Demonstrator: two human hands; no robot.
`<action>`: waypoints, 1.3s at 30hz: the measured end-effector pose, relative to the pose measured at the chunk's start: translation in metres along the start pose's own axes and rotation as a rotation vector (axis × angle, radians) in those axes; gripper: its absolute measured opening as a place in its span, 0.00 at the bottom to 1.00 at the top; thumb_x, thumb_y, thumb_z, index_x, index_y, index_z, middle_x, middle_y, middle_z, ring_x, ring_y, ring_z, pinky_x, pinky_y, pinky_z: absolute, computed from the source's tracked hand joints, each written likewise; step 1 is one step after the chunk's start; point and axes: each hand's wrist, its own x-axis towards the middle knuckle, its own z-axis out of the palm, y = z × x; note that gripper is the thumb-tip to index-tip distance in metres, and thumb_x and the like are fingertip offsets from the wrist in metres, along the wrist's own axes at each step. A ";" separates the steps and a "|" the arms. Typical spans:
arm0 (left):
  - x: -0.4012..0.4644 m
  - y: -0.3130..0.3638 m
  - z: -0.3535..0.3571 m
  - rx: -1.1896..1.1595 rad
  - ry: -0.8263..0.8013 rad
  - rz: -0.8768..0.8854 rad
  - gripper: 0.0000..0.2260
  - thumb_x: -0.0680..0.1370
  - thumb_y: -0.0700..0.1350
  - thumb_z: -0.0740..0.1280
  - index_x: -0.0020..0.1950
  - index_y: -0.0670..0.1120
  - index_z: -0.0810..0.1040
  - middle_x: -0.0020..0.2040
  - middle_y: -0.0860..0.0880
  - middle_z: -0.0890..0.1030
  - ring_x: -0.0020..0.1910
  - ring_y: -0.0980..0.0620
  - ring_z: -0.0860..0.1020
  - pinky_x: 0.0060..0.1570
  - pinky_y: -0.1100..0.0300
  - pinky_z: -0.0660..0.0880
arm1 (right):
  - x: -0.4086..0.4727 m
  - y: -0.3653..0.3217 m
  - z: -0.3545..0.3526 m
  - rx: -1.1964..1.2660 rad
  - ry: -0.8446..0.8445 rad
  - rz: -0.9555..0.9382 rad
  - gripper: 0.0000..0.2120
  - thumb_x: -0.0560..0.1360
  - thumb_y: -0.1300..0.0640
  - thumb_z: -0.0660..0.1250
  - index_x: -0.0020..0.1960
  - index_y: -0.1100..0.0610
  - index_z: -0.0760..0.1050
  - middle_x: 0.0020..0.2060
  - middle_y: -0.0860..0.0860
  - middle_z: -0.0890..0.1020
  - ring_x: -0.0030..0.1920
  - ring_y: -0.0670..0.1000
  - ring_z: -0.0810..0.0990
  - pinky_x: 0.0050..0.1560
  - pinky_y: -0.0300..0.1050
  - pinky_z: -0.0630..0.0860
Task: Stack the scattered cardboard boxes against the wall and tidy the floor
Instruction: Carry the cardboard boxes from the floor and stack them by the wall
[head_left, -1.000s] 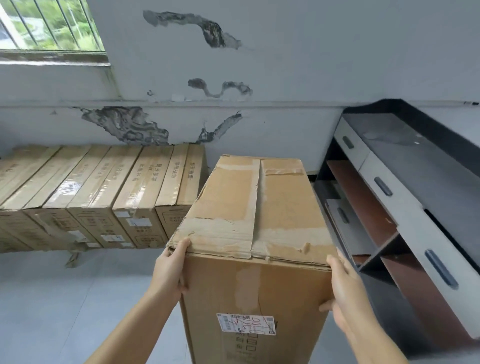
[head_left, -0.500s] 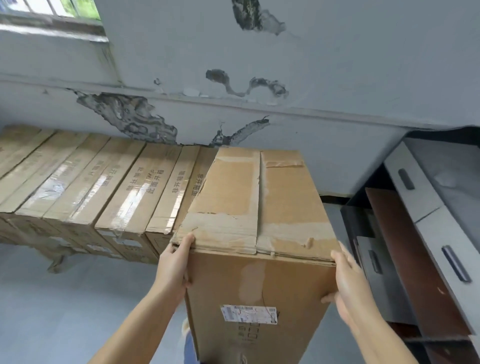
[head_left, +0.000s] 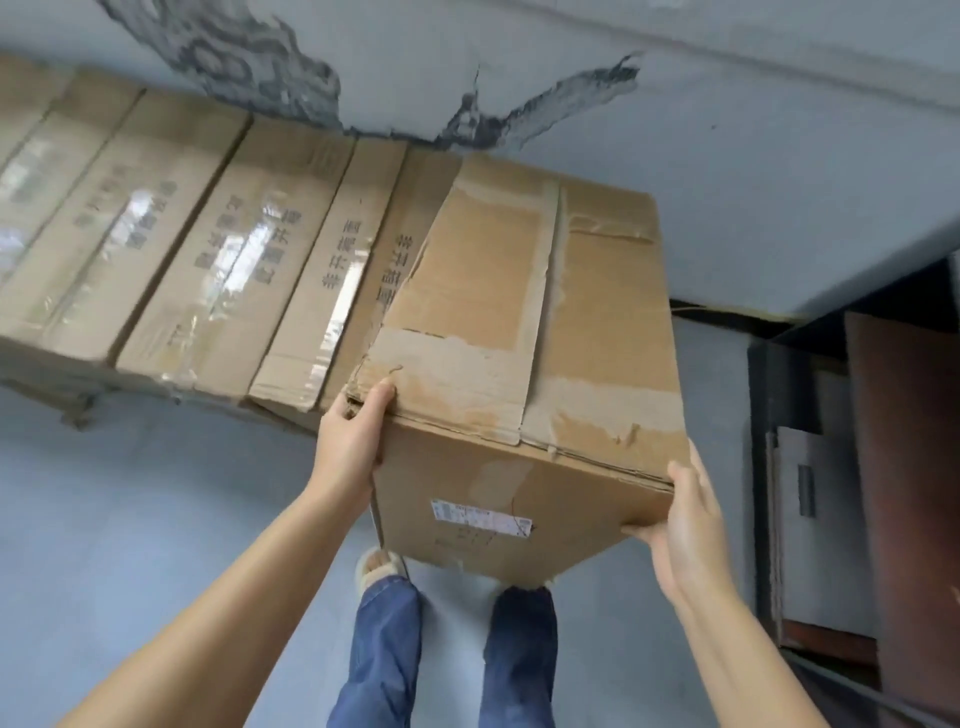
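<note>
A large, worn brown cardboard box (head_left: 524, 332) w/ torn tape strips on its top flaps is held up off the pale grey floor (head_left: 130, 519) between both hands, just right of & touching or nearly touching the row of long brown cardboard boxes (head_left: 218, 249) w/ clear tape & black printed characters that lies along the wall. Left hand (head_left: 353, 447) grips the box's near top-left corner: thumb hooked over the top edge, rest of the fingers wrapped round the left side & mostly hidden, so can't tell if they're spread. Right hand (head_left: 685, 525) presses flat on the box's right side near the top-right corner, fingers straight & close together, thumb under the front face near its right edge. A white shipping label (head_left: 480, 517) sits on the box's front face, print too blurred to read. Below the box, the person's legs in blue jeans (head_left: 384, 654), one pale fuzzy slipper (head_left: 379, 566) showing at the box's bottom edge. Behind: a blue-grey wall w/ peeling paint patches (head_left: 519, 62). On the right, a dark cabinet w/ reddish-brown panels (head_left: 904, 493), close beside the box but apart from it.
</note>
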 end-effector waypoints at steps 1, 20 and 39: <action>0.009 -0.011 0.001 -0.001 0.028 0.002 0.05 0.79 0.49 0.65 0.44 0.51 0.73 0.37 0.54 0.75 0.35 0.57 0.74 0.31 0.63 0.70 | 0.010 0.009 0.004 0.004 -0.024 0.014 0.20 0.81 0.55 0.53 0.70 0.39 0.66 0.68 0.47 0.73 0.65 0.53 0.72 0.57 0.57 0.73; 0.079 -0.088 -0.003 -0.240 -0.040 -0.387 0.04 0.82 0.45 0.60 0.53 0.48 0.73 0.58 0.41 0.76 0.51 0.42 0.78 0.54 0.43 0.74 | 0.098 0.055 0.017 -0.066 -0.164 0.276 0.15 0.81 0.60 0.58 0.67 0.54 0.70 0.61 0.54 0.79 0.54 0.56 0.79 0.50 0.54 0.76; 0.097 -0.041 0.011 -0.066 -0.125 -0.257 0.17 0.82 0.44 0.59 0.71 0.44 0.65 0.60 0.41 0.75 0.56 0.44 0.77 0.56 0.47 0.73 | 0.113 0.005 0.039 -0.150 -0.104 0.150 0.27 0.81 0.58 0.60 0.77 0.54 0.56 0.75 0.51 0.62 0.72 0.49 0.65 0.68 0.52 0.68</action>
